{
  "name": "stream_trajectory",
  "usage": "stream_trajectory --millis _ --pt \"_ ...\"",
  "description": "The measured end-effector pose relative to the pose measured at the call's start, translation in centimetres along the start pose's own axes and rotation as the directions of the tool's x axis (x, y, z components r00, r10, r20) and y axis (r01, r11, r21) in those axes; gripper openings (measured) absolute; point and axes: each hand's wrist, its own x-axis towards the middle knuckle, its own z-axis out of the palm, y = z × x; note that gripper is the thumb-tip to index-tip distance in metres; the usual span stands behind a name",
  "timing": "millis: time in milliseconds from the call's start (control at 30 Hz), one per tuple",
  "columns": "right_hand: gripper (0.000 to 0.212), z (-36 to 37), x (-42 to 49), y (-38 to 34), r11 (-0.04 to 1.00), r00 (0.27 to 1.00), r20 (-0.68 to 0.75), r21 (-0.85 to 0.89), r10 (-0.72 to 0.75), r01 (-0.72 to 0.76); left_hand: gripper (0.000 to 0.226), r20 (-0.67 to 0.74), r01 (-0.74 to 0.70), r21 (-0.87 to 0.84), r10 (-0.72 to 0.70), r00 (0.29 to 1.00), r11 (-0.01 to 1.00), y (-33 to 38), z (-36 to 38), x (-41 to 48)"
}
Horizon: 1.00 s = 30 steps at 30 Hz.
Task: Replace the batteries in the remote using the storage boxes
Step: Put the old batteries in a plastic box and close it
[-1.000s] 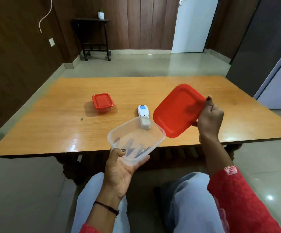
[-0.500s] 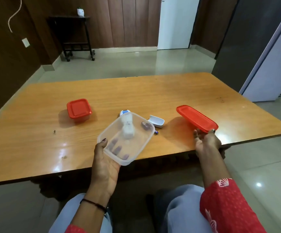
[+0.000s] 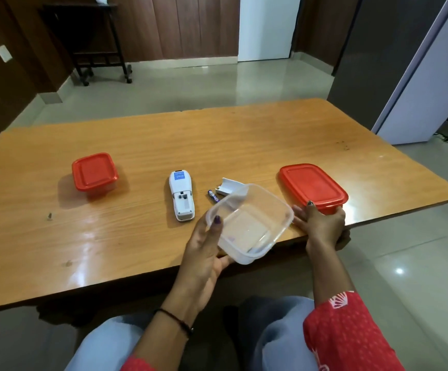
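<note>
My left hand grips a clear, lidless plastic box by its near-left corner, thumb over the rim, tilted just above the table's front edge. Its red lid lies flat on the table to the right, and my right hand holds the lid's near edge. A white remote lies face down with its battery bay uncovered. The white battery cover and one small battery lie just right of the remote. What is inside the clear box is too faint to tell.
A smaller box with a red lid stands closed at the left of the wooden table. A small dark speck lies near the left front. Beyond the table are a tiled floor, a black trolley and a white door.
My right hand brought the red lid down from the air and laid it flat on the table at the right. The clear box in my left hand moved right and lower, off the remote.
</note>
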Motion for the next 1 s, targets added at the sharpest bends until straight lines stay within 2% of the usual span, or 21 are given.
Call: stream_trajectory --millis 67,167,267,333,400,533,600,667,700,767,867,933,967,1000 --pt "0.061 -0.3 -0.6 -0.2 1.000 0.999 -0.038 -0.018 -0.014 0.013 0.047 -0.014 0.035 0.039 -0.034 0.999 0.999 -0.9 1.4 0.9" --pt "0.056 -0.7 -1.4 -0.9 0.997 0.997 -0.071 0.070 -0.020 0.025 0.048 -0.079 0.055 0.012 -0.054 0.995 0.998 -1.8 3.2 2.4" --pt "0.051 -0.8 -1.1 -0.9 0.999 0.997 -0.064 0.000 -0.042 0.042 0.047 -0.187 0.057 0.039 -0.049 0.981 0.998 -2.0 4.1 3.8" --pt "0.045 -1.0 -0.4 -0.5 0.994 0.996 -0.059 -0.082 -0.071 0.066 0.042 -0.224 0.063 0.116 -0.036 0.974 0.991 -2.0 4.3 4.3" --pt "0.034 -0.9 -0.2 -0.4 0.982 0.994 -0.043 -0.165 -0.102 0.093 0.026 -0.228 0.047 0.223 0.005 0.974 0.974 -1.8 4.6 4.8" --pt "0.024 -0.7 0.0 -0.1 0.968 0.987 0.052 -0.194 -0.151 0.158 0.033 -0.261 0.046 0.430 0.075 0.962 0.902 -1.5 4.1 5.3" --pt "0.027 -0.8 -0.2 -0.4 0.953 0.985 0.041 -0.249 -0.167 0.172 0.034 -0.261 0.054 0.490 0.087 0.961 0.870 -1.3 3.8 5.1" --pt "0.028 -0.9 -0.7 -0.7 0.911 0.966 0.027 -0.327 -0.259 0.253 0.035 -0.267 0.048 0.562 0.126 0.956 0.826 -0.9 3.3 4.9" --pt "0.027 -0.8 -0.9 -0.9 0.867 0.938 0.037 -0.370 -0.345 0.334 0.034 -0.269 0.028 0.624 0.181 0.946 0.781 -0.5 2.8 4.9" --pt "0.024 0.1 -2.0 -1.4 0.725 0.824 0.118 -0.418 -0.554 0.548 0.030 -0.223 -0.066 0.771 0.366 0.903 0.633 0.4 1.8 5.0" --pt "0.017 3.1 -4.0 -0.9 0.415 0.570 0.393 -0.413 -0.722 0.811 0.025 -0.055 -0.139 0.952 0.601 0.797 0.273 1.9 0.3 5.8" --pt "0.010 5.7 -5.5 -0.1 0.175 0.445 0.588 -0.458 -0.676 0.872 0.020 0.014 -0.068 0.996 0.639 0.769 0.060 2.6 -0.5 7.0" --pt "0.011 6.9 -6.1 0.3 0.061 0.431 0.686 -0.493 -0.586 0.868 0.019 0.024 -0.021 1.000 0.637 0.770 -0.013 2.7 -0.8 7.7" --pt "0.017 7.8 -6.6 0.5 -0.039 0.462 0.762 -0.535 -0.454 0.844 0.018 0.025 0.026 0.997 0.627 0.778 -0.073 2.9 -0.9 8.4"
